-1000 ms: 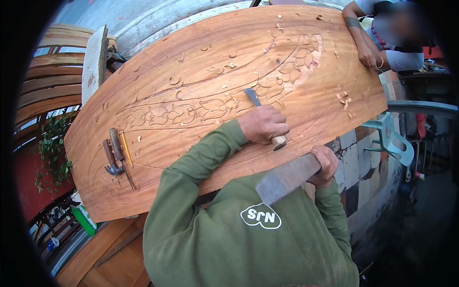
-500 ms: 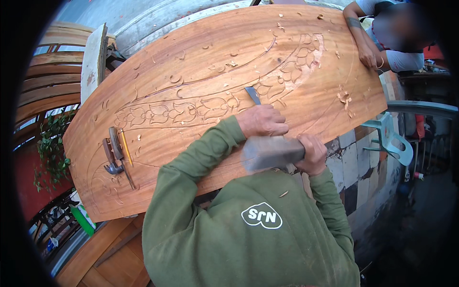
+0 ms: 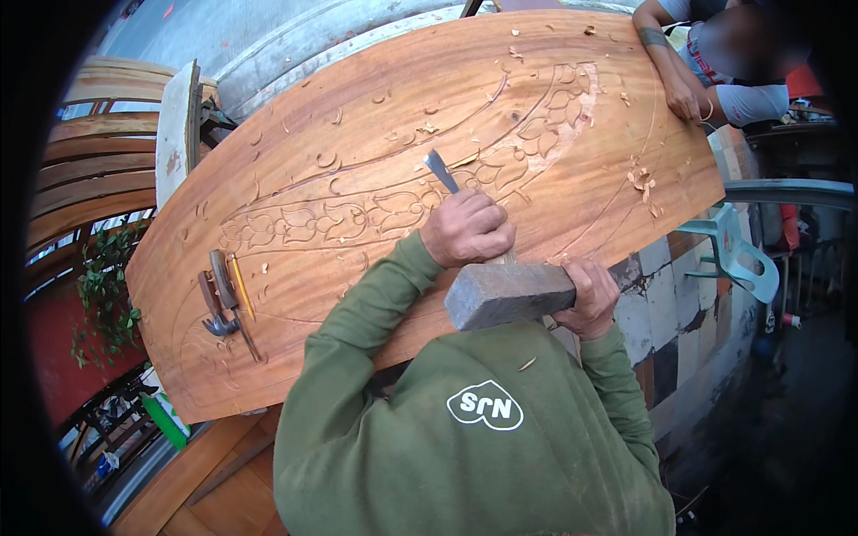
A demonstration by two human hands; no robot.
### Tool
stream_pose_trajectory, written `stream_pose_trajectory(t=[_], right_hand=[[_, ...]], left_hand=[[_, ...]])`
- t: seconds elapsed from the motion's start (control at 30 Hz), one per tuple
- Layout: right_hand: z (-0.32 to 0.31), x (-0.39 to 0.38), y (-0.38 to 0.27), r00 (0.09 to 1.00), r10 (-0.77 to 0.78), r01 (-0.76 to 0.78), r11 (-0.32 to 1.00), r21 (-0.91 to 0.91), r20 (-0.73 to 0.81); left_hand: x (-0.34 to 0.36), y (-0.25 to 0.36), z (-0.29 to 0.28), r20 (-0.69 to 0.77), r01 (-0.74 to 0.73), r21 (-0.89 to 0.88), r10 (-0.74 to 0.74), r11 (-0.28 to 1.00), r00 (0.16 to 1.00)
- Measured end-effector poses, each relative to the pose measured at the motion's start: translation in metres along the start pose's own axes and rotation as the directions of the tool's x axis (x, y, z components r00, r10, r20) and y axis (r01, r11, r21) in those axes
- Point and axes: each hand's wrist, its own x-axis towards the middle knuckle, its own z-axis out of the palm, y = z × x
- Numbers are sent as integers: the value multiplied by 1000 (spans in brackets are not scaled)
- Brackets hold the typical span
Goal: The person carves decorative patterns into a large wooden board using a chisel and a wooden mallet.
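Note:
My left hand [image 3: 466,228] is closed round the wooden-handled chisel [image 3: 442,171], whose flat blade angles up-left over the carved floral band of a large curved wooden panel [image 3: 635,223]. My right hand [image 3: 587,295] grips a dark, rectangular block mallet [image 3: 500,295], held just below my left hand at the chisel's handle end; whether they touch I cannot tell. Curled shavings lie scattered on the panel. At its left lie a claw hammer [image 3: 217,323], a second wood-handled tool [image 3: 225,281] and a yellow pencil [image 3: 241,286].
A co-worker's arm [image 3: 679,89] rests on the panel's upper right corner. Slatted wooden furniture [image 3: 94,152], a pale plank [image 3: 174,125] and a plant [image 3: 107,295] stand left. A pale green plastic chair [image 3: 733,255] stands right, over tiled floor [image 3: 661,313].
My left hand and the chisel have shifted left and slightly up. The mallet has risen toward my left hand and the chisel's handle, after being blurred in motion half a second ago.

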Motion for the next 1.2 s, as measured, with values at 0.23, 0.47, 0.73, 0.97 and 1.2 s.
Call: stream_pose_trajectory(t=[0.23, 0.47, 0.73, 0.97, 1.2], right_hand=[[-3, -28, -14, 985, 144, -139, 989, 58, -92], [-15, -34, -13, 981, 163, -157, 986, 63, -103], [-10, -34, -11, 950, 221, -191, 970, 151, -219], [-2, -6, 26, 981, 183, -186, 981, -55, -58], [10, -9, 50, 997, 24, -26, 999, -22, -67]], left_hand=[[2, 20, 36, 236, -13, -131, 44, 991, 971], [19, -4, 56, 284, 163, -354, -60, 921, 957], [29, -11, 51, 254, 222, -358, -135, 907, 958], [18, -18, 56, 271, 246, -423, -137, 872, 953], [17, -16, 63, 288, 171, -348, -68, 922, 955]])
